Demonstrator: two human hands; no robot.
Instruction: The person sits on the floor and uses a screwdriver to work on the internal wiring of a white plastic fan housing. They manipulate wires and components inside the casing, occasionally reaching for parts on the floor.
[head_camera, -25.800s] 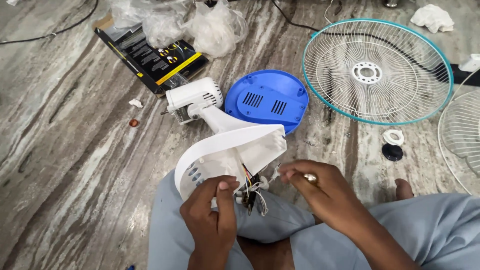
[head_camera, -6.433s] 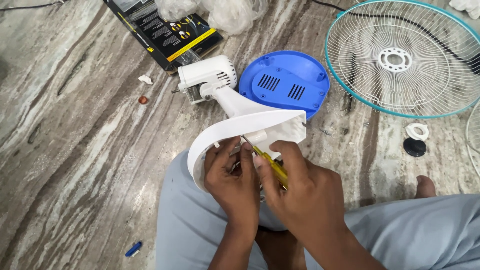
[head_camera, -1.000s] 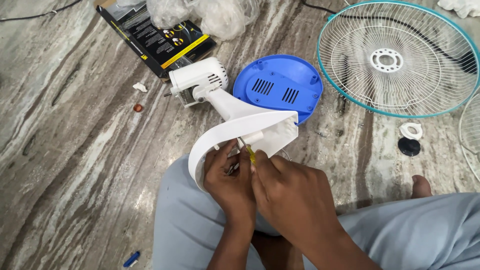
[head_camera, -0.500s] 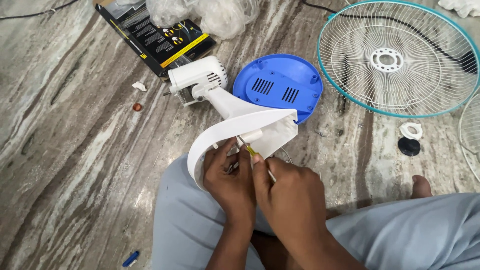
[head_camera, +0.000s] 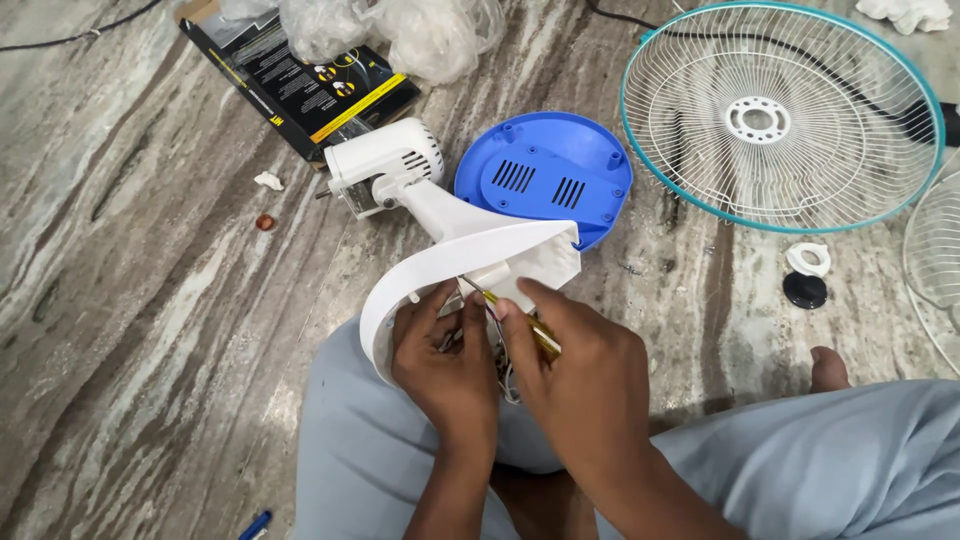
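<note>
1. Head view: hands meet over the person's lap, inside the curved white fan stand (head_camera: 455, 262), whose open base end faces up and whose neck runs away to the white motor housing (head_camera: 385, 165) lying on the marble floor (head_camera: 120, 300).
2. Left hand (head_camera: 445, 362) has its fingers curled against the stand's inner edge, steadying it.
3. Right hand (head_camera: 580, 375) is clenched round a yellow-handled screwdriver (head_camera: 525, 325), tip pointing into the opening.
4. Just beyond the stand lies a blue round base cover (head_camera: 545, 175); further right, a teal-rimmed wire guard (head_camera: 780, 115).
5. Near the motor housing sits a black box (head_camera: 300, 85) under clear plastic bags (head_camera: 400, 30).
</note>
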